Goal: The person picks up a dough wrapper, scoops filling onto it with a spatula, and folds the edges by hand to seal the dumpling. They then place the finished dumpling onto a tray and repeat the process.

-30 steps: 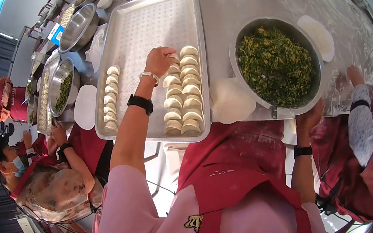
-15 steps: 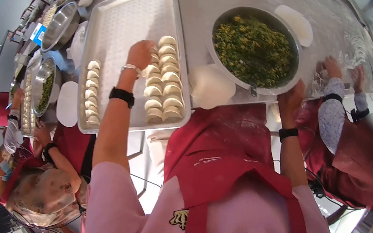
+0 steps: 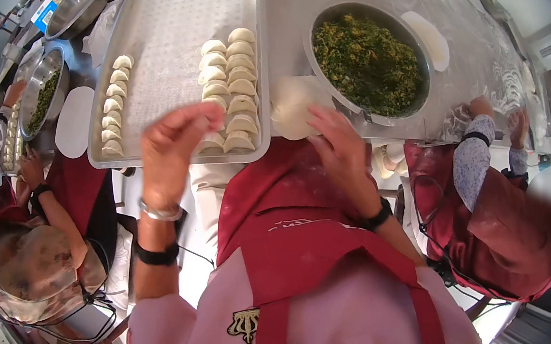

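Observation:
My left hand [image 3: 176,148] hovers over the near edge of a metal tray [image 3: 159,40]. Its fingers are bent and drawn together, with nothing visible in them. Under and beyond it, two rows of folded dumplings [image 3: 239,74] run along the tray's right side; another row of dumplings [image 3: 112,104] lies at the left. My right hand [image 3: 342,144] is at the near edge of a stack of round dough wrappers [image 3: 295,105], fingers stretched out and apart. Right of the stack stands a steel bowl [image 3: 427,78] of chopped green and yellow filling [image 3: 367,62].
A white oval lid or board [image 3: 428,41] lies beside the bowl. At left are a second bowl [image 3: 59,80] with green filling and a white board [image 3: 75,120]. Co-workers sit close on both sides; one at right has hands [image 3: 518,125] on the floury table [image 3: 481,70].
My left hand has come back from the dumpling rows toward me. My right hand has left the bowl's near side and moved left to the wrappers. The camera view has shifted.

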Demonstrator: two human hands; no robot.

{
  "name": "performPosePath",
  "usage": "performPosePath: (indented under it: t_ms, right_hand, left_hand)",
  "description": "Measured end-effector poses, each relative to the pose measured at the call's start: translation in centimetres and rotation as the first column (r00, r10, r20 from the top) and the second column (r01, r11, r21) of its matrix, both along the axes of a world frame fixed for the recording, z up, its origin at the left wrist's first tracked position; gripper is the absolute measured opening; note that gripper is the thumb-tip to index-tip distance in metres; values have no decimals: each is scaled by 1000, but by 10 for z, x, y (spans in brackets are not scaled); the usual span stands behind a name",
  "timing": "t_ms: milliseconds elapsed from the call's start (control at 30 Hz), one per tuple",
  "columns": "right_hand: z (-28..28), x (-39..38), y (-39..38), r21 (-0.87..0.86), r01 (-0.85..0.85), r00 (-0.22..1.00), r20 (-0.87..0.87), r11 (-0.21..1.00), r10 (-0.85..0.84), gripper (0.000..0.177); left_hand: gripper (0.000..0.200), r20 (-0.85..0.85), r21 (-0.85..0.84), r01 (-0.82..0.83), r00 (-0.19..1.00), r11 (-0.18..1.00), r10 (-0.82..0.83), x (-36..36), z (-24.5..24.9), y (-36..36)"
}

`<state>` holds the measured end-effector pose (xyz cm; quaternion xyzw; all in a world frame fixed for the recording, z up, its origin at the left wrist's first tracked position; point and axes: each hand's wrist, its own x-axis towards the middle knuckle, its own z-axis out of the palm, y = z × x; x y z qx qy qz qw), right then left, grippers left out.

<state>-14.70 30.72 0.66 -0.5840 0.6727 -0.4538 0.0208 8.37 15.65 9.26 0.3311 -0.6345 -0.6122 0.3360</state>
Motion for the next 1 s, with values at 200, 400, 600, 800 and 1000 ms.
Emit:
performPosePath:
  t_ms: [200, 400, 600, 800, 1000]
  right_hand:
    - [-24, -13, -60, 63, -59, 996, -56, 996, 63, 34]
    - [-27, -19, -72, 65, -75, 997, -19, 995, 76, 26]
    - [-32, -7, -80, -81, 57, 995, -82, 995, -64, 15]
    - [12, 16, -54, -189, 75, 997, -11, 979, -78, 17]
    - [28, 13, 7, -136, -136, 979, -171, 981, 112, 21]
  left_hand:
    - [20, -161, 305, 66, 987, 950, -17, 7, -41, 64]
    - [22, -186, 502, 84, 982, 861, 13, 17, -60, 88]
    - [27, -257, 516, 232, 960, 824, -110, 5, -65, 88]
    - [49, -539, 752, 422, 835, 507, 105, -43, -50, 76]
    - [41, -621, 763, 543, 767, 351, 163, -79, -67, 74]
